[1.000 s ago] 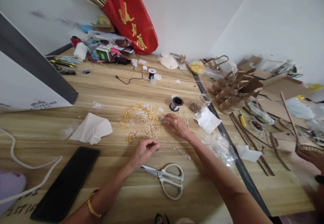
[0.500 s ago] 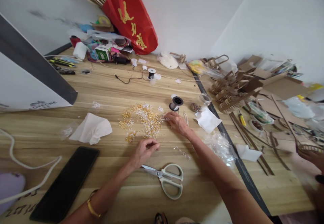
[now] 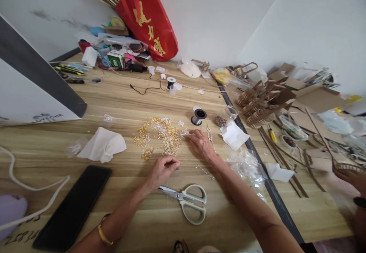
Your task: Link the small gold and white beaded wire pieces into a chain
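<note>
My left hand [image 3: 164,172] rests on the wooden table in front of the bead pile. Its thumb and fingertips are pressed together; anything between them is too small to make out. My right hand [image 3: 202,145] lies at the pile's right edge, fingers stretched out and touching thin silver pins [image 3: 185,132]. Between and beyond the hands is a pile of small gold and silver jewellery findings [image 3: 169,140]. White-handled scissors [image 3: 192,203] lie nearest my body, blades toward my left wrist. A short silver chain [image 3: 205,172] lies below my right hand.
Behind my right hand stands a spool of wire [image 3: 198,117], near a heap of brown beads [image 3: 220,121]. A black phone-like slab [image 3: 74,207] and crumpled tissue [image 3: 102,145] lie left. Plastic bags [image 3: 248,169] are right. Another person's hand [image 3: 350,176] holds a woven basket.
My right hand has shifted slightly down, and its fingers look flatter and more spread at the silver pins. My left hand has stayed in place.
</note>
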`<state>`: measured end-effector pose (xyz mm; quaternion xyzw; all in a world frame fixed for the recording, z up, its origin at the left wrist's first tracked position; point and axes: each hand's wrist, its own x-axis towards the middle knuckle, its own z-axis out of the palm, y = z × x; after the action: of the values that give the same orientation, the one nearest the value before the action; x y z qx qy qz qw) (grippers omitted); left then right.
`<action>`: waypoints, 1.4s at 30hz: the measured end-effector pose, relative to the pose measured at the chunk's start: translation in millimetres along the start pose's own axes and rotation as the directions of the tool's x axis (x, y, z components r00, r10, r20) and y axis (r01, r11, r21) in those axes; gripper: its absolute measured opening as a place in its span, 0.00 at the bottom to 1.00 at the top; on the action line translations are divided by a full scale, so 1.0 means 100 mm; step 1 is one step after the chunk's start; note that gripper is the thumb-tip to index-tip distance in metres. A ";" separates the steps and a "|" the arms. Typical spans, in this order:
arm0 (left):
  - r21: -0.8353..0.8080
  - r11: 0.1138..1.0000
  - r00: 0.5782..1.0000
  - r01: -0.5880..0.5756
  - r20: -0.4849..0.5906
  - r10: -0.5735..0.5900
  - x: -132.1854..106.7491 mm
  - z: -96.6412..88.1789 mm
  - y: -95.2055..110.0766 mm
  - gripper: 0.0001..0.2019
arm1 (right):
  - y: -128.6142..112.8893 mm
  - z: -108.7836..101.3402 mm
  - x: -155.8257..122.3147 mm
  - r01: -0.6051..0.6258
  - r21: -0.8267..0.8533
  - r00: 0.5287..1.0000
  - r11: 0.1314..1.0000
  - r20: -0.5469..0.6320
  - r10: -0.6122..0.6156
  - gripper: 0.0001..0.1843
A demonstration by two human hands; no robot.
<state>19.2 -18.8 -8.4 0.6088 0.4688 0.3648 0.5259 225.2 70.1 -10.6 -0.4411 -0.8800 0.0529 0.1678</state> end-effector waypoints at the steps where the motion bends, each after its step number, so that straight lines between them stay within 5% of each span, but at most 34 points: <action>1: -0.002 1.000 1.000 0.002 -0.001 -0.002 0.00 0.00 0.00 0.12 | -0.01 0.01 0.00 0.002 -0.004 1.000 1.000 -0.002 -0.002 0.14; 17: 0.000 1.000 1.000 0.000 0.004 0.000 0.01 -0.01 -0.01 0.11 | -0.15 0.15 0.07 0.079 0.128 0.995 0.989 -0.074 -0.070 0.13; 24: -0.014 1.000 1.000 0.018 0.001 -0.018 -0.01 -0.01 0.03 0.11 | -0.22 0.04 0.02 0.083 0.280 0.994 0.956 -0.089 -0.060 0.14; 42: 0.019 1.000 1.000 0.003 -0.009 -0.003 0.01 -0.01 0.00 0.11 | -0.22 0.14 -0.04 0.051 0.184 0.988 0.982 -0.151 -0.023 0.16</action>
<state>18.8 -17.3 -8.3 0.6115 0.4754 0.3623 0.5185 205.9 54.7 -19.1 -0.4097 -0.8642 0.0994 0.2746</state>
